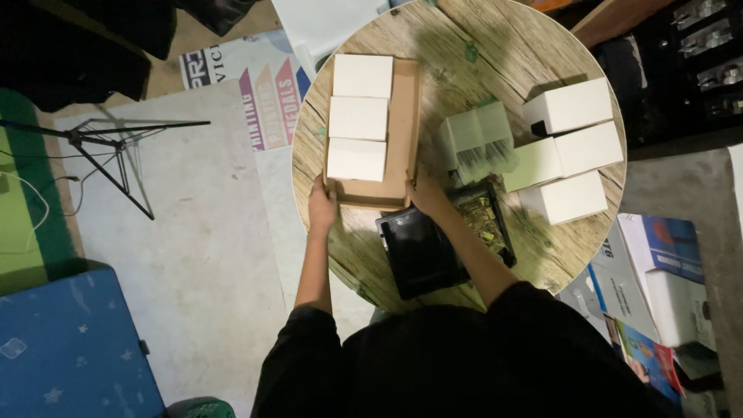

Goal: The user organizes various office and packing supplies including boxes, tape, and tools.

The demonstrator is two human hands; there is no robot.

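The person's black-sleeved shoulders fill the bottom of the view, and both bare forearms reach forward over a round wooden surface (511, 46). The left hand (321, 209) clasps the near left corner of a shallow brown cardboard tray (404, 116), fingers curled round its edge; the right hand (427, 190) holds the near right corner likewise, so each grip is pressed onto the tray's rim. The tray lies flat on the left part of the surface and holds three white boxes (357, 118) in a row along its left side, touching one another, with the right strip bare. Judging by its thin walls, the tray is light but apt to bend, so holding it at the two near corners, as here, seems sound; the boxes inside could slide if it tips. Just under the right forearm lies a black tray (422, 251), with some greenish scraps beside it. Three more white boxes (571, 151) sit at the right of the surface, and a pale green box (480, 139) stands between the groups.
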